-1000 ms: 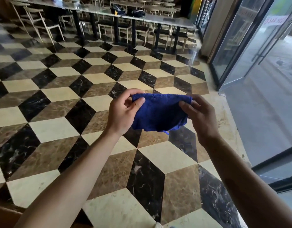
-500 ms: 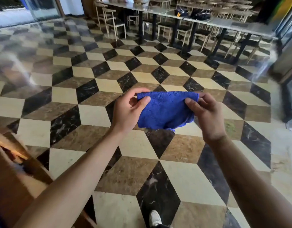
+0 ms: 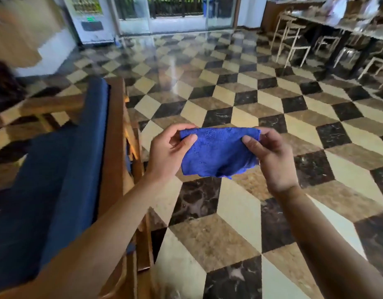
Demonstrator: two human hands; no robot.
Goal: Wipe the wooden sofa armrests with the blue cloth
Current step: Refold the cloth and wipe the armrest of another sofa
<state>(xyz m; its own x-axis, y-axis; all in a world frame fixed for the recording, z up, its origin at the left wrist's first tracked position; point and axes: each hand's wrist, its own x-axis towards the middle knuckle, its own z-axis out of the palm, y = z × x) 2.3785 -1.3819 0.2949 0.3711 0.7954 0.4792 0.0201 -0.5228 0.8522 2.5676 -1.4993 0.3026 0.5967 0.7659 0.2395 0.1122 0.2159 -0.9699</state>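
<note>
Two bare arms reach out from the bottom of the view, and both hands hold one blue cloth (image 3: 218,154) up in the air over the floor (image 3: 207,234). The left hand (image 3: 167,154) pinches the cloth's top left corner between thumb and curled fingers. The right hand (image 3: 272,156) pinches the top right corner the same way. Both hands are clamped on the cloth, with nothing else in them.

The cloth is bright blue and fuzzy, like a small soft towel. It looks folded over, with a lumpy, uneven bottom edge. Its top edge is pulled nearly straight between the two hands. The long way of the cloth runs left to right, from one hand to the other, and the rest of it hangs down from that edge. The fuzzy face is turned toward the camera.

Just to the left of the left arm is a sofa (image 3: 57,180) with a dark blue cushion. A wooden armrest (image 3: 113,137) runs along the cushion's right side, going away from the camera. The cloth is near the armrest, up and to its right, and is not touching it. More wood of the sofa shows below the left arm, but it is blurry.

The floor has shiny tiles in cream, brown and black that look like stacked blocks. Farther off on the right stand chairs (image 3: 294,46) and a long table (image 3: 341,29). At the far end are glass doors (image 3: 175,14)
</note>
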